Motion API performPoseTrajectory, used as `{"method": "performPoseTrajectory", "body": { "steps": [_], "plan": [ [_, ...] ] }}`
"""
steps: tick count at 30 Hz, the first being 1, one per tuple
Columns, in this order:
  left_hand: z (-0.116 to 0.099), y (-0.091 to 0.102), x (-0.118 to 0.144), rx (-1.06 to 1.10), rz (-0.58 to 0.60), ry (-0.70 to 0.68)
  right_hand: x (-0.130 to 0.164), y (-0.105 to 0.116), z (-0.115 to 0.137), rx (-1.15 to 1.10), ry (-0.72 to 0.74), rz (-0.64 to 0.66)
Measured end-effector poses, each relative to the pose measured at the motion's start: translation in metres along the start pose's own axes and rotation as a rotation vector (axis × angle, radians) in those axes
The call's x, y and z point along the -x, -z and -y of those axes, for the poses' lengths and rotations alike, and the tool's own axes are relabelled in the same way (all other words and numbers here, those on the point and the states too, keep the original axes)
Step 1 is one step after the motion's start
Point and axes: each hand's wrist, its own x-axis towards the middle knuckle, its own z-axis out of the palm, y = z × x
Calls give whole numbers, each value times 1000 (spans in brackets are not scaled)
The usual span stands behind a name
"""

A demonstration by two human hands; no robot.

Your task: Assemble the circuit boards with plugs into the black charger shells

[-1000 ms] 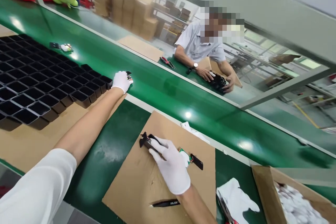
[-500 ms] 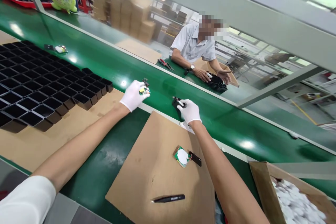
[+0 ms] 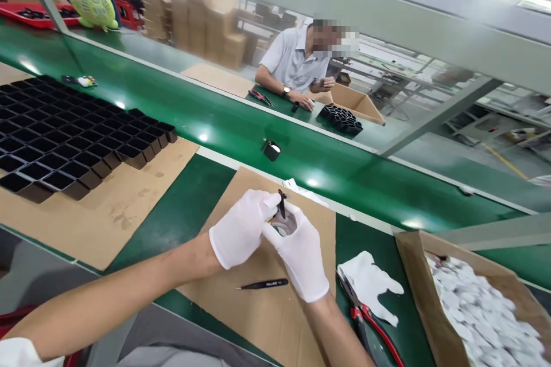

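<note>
1. Hands have come together since half a second ago: the left hand (image 3: pixel 241 228) and right hand (image 3: pixel 301 252), both in white gloves, now meet over the brown cardboard sheet (image 3: pixel 262 309), where earlier they were apart near the conveyor belt (image 3: pixel 224 120).
2. Both hands pinch one small part (image 3: pixel 282 205) between their fingertips; a thin black piece sticks up from it.
3. The black component (image 3: pixel 271 150) that the right hand reached for earlier now lies alone on the belt.
4. The green board with its white disc, seen earlier on the cardboard, no longer shows; the hands cover that spot.
5. Black tweezers (image 3: pixel 263 284) lie on the cardboard just below the hands.
6. Most of the held part is hidden by the gloves, so its shape is hard to make out.
7. Red-handled pliers (image 3: pixel 365 321) are cut off at the bottom edge, beside a white glove (image 3: pixel 370 284).
</note>
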Motion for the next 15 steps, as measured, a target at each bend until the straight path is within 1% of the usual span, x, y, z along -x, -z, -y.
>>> {"method": "performPoseTrajectory", "body": {
  "steps": [2,4,6,8,9,10,11,12,13,14,15],
  "plan": [
    [-11,-1,13,-1,4,1,7,-1,-7,-19,-20,6],
    [-20,4,31,-28,-28,18,10,-2,-11,-14,-21,38],
    [-26,14,49,-13,-35,13,11,-3,-15,67,17,57],
    [-25,33,64,10,5,-11,11,-4,-19,223,95,20],
    [-20,47,68,-30,25,-1,10,-4,-20,268,133,1],
    [-11,65,70,-118,32,32,9,-2,-21,281,165,0],
    [2,86,69,-289,-10,117,8,0,-21,269,182,20],
    [18,111,66,-496,-35,251,7,3,-21,251,186,50],
    [36,137,61,-593,-72,344,6,5,-20,237,180,82],
    [56,164,55,-654,-93,405,6,8,-19,233,164,111],
    [77,190,46,-702,-81,449,5,9,-19,233,149,125]
  ]
}}
